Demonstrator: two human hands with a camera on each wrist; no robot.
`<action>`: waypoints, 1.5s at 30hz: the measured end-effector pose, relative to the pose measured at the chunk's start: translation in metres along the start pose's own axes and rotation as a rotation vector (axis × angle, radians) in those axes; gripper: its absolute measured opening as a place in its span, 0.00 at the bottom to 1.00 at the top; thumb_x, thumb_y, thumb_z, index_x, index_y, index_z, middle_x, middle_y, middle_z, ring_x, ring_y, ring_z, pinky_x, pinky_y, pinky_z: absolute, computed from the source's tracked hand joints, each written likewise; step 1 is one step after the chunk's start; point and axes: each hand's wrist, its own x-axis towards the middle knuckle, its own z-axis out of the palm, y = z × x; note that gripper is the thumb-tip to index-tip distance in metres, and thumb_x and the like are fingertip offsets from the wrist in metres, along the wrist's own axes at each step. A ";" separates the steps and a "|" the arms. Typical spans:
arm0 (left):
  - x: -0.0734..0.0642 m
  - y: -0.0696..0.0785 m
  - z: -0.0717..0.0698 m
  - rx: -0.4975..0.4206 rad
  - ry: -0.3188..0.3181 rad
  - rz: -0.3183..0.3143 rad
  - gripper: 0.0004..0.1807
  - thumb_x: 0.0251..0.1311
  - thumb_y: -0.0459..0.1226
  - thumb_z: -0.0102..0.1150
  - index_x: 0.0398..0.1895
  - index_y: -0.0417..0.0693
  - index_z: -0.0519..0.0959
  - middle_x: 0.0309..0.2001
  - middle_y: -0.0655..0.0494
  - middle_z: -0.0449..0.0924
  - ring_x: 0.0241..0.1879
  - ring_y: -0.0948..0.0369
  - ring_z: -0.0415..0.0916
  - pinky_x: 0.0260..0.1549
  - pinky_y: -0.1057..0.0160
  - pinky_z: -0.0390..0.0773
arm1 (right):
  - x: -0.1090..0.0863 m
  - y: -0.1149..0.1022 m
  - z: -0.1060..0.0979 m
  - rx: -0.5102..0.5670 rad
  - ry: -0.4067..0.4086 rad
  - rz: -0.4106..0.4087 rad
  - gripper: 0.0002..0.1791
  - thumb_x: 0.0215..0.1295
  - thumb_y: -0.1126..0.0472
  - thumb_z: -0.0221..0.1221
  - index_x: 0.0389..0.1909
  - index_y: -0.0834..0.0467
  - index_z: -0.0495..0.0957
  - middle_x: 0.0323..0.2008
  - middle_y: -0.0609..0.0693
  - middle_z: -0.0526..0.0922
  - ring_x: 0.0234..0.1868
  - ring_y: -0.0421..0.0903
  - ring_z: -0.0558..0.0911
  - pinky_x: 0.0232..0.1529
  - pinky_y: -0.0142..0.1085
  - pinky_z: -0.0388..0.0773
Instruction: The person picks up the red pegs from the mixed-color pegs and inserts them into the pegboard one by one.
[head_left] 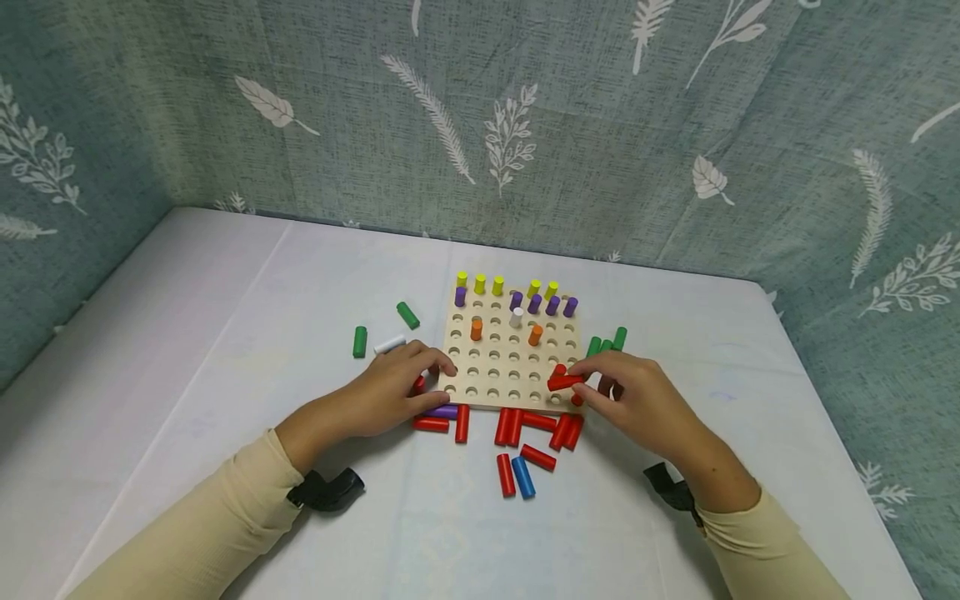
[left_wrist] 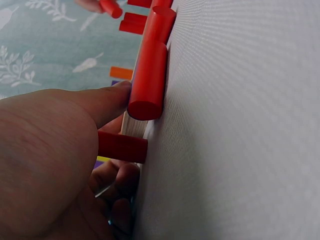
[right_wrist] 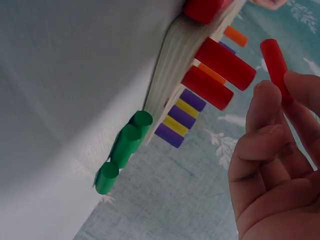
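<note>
A wooden pegboard (head_left: pixel 504 367) with rows of round holes lies on the table. My left hand (head_left: pixel 390 383) holds its near left corner, thumb and index finger at the edge; in the left wrist view the thumb (left_wrist: pixel 107 102) presses there beside a red peg (left_wrist: pixel 147 85). Above the near right corner, my right hand (head_left: pixel 641 396) pinches a red peg (right_wrist: pixel 274 62) between thumb and fingertips, tilted and clear of the board. Two red pegs (right_wrist: pixel 225 64) stand in holes just below that hand. Yellow pegs (head_left: pixel 480 284), purple pegs (head_left: pixel 535 304), orange pegs (head_left: pixel 476 331) and a white peg (head_left: pixel 517 317) stand farther back.
Several loose red pegs (head_left: pixel 513 427) and a blue peg (head_left: pixel 524 477) lie before the board. A purple peg (head_left: pixel 442 412) lies along its front edge. Green pegs (head_left: pixel 360 342) lie to the left, others (right_wrist: pixel 127 142) to the right. Another white peg (head_left: pixel 389 344) lies beyond my left hand.
</note>
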 end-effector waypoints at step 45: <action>0.002 -0.001 0.001 0.003 -0.003 -0.006 0.22 0.60 0.49 0.68 0.56 0.64 0.74 0.51 0.58 0.74 0.53 0.58 0.69 0.51 0.55 0.78 | 0.000 0.004 0.010 -0.095 -0.024 -0.009 0.15 0.61 0.58 0.70 0.48 0.54 0.84 0.40 0.45 0.85 0.30 0.37 0.75 0.29 0.27 0.76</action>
